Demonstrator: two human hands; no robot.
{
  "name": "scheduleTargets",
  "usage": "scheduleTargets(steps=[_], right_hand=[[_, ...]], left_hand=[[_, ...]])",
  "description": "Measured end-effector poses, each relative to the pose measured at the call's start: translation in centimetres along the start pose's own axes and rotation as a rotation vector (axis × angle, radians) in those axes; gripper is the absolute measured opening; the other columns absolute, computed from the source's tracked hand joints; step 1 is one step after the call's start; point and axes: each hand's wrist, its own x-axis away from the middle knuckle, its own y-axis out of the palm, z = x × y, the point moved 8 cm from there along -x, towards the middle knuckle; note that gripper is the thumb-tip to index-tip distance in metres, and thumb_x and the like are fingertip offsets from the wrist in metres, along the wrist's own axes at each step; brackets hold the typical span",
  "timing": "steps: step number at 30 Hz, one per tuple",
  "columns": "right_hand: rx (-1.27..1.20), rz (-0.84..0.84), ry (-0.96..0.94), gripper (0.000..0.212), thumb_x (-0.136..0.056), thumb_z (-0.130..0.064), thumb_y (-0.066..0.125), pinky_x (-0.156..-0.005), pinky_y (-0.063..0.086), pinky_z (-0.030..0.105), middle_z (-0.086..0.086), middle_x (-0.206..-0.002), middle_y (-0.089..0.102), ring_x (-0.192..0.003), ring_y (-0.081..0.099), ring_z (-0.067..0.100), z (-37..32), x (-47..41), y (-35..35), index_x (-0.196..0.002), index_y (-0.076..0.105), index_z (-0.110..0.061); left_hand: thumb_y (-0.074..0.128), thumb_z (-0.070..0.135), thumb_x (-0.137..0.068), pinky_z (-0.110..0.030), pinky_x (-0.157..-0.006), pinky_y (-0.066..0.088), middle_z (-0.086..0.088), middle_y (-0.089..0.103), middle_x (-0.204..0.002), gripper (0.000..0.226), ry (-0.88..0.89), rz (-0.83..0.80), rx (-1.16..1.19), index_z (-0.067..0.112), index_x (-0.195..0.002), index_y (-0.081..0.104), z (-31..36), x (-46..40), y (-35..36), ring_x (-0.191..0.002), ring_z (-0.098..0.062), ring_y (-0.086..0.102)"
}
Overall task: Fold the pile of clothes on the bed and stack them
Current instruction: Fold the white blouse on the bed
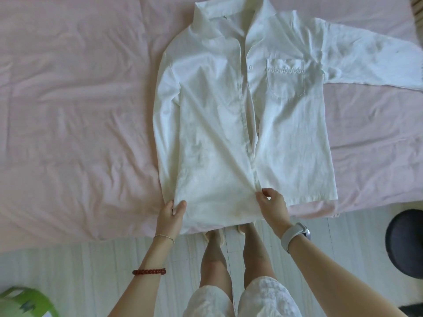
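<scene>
Your left hand (172,210) pinches the lower left corner of the white shirt (231,124), thumb on top. Your right hand (272,205) pinches the hem at the button placket, just beside it. Beyond both hands the shirt lies front-up on the pink bed (75,115), one sleeve folded along its side, the other stretched out past your right hand.

A bed (68,110) under a wrinkled pink sheet (80,65) fills the upper view. Below its near edge runs pale plank floor (91,271), lit by soft daylight, with a dark round stool (405,243) at the bed's right corner.
</scene>
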Motion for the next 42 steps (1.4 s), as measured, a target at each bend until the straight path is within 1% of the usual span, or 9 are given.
scheduleTargets(steps=[6,9,12,17,20,22,26,30,42], right_hand=[[0.014,0.159,-0.031,0.026,-0.091,-0.014,0.054,-0.074,0.035,0.022,0.009,-0.112,0.052,-0.088,0.049,0.013,1.0,0.1,-0.7,-0.115,0.053,-0.005],[0.082,0.002,0.007,0.029,-0.091,-0.024,0.056,-0.07,0.036,0.021,0.005,-0.102,0.059,-0.08,0.052,0.012,2.0,0.2,1.3,-0.113,0.055,-0.006],[0.082,-0.1,0.085,0.034,-0.092,-0.026,0.055,-0.07,0.039,0.023,-0.001,-0.093,0.056,-0.078,0.052,0.012,2.8,0.2,3.4,-0.118,0.053,-0.005],[-0.072,-0.009,0.129,0.013,-0.095,-0.019,0.046,-0.049,0.036,0.014,-0.003,-0.072,0.054,-0.063,0.05,0.011,3.0,0.3,3.9,-0.1,0.05,-0.008],[-0.176,0.054,-0.054,0.005,-0.098,-0.016,0.04,-0.047,0.037,0.013,0.0,-0.064,0.048,-0.056,0.043,0.014,1.5,1.5,3.1,-0.094,0.043,-0.014],[-0.069,0.066,-0.086,0.01,-0.099,-0.018,0.036,-0.052,0.039,0.027,0.0,-0.064,0.05,-0.053,0.043,0.015,1.8,1.9,2.4,-0.097,0.046,-0.016],[0.237,0.052,-0.015,0.023,-0.097,-0.012,0.038,-0.071,0.036,0.028,0.013,-0.107,0.057,-0.086,0.051,0.024,3.5,1.2,0.7,-0.113,0.053,-0.005],[0.231,0.109,-0.131,0.029,-0.094,-0.006,0.042,-0.091,0.04,0.034,0.015,-0.124,0.05,-0.114,0.048,0.029,0.1,0.5,-0.7,-0.121,0.052,-0.004],[0.179,0.07,-0.54,0.033,-0.093,-0.008,0.041,-0.091,0.042,0.035,0.008,-0.126,0.051,-0.116,0.048,0.025,-20.4,-9.2,-3.6,-0.125,0.05,-0.01]], left_hand=[[0.055,0.029,-0.09,-0.02,-0.06,0.039,0.013,0.054,-0.084,0.014,0.013,0.026,-0.132,0.02,-0.096,0.046,-0.3,0.2,-0.4,-0.076,-0.008,0.054],[0.053,0.03,-0.091,-0.023,-0.057,0.038,0.005,0.058,-0.078,0.017,0.0,0.011,-0.264,0.015,-0.085,0.054,-0.8,0.2,-0.4,-0.076,-0.018,0.056],[0.047,0.026,-0.095,-0.027,-0.065,0.043,-0.003,0.058,-0.082,0.018,0.04,0.015,-0.137,0.009,-0.09,0.054,-0.5,0.5,-0.3,-0.078,-0.019,0.055],[0.045,0.024,-0.095,-0.024,-0.067,0.044,0.003,0.057,-0.081,0.011,0.032,0.066,0.012,0.02,-0.088,0.052,-0.5,1.4,-0.8,-0.075,-0.013,0.054],[0.047,0.027,-0.095,-0.028,-0.058,0.039,0.002,0.055,-0.071,0.017,0.033,0.177,-0.155,0.01,-0.09,0.051,-0.7,1.6,-1.8,-0.073,-0.025,0.055],[0.047,0.028,-0.094,-0.03,-0.061,0.038,-0.004,0.058,-0.077,0.02,-0.024,0.204,-0.369,0.009,-0.098,0.05,-1.1,1.4,-2.1,-0.081,-0.032,0.058],[0.054,0.023,-0.089,-0.038,-0.078,0.043,-0.012,0.053,-0.117,0.034,-0.032,0.195,-0.611,0.01,-0.12,0.047,-0.2,1.1,-1.6,-0.107,-0.031,0.051],[0.059,0.018,-0.086,-0.044,-0.088,0.039,-0.017,0.05,-0.123,0.037,0.141,0.306,-0.582,0.005,-0.12,0.051,4.7,0.6,-1.6,-0.116,-0.034,0.043],[0.053,0.023,-0.091,-0.039,-0.098,0.031,-0.013,0.043,-0.134,0.039,0.445,0.346,-0.554,0.008,-0.126,0.048,26.0,-10.0,-1.0,-0.123,-0.032,0.037]])
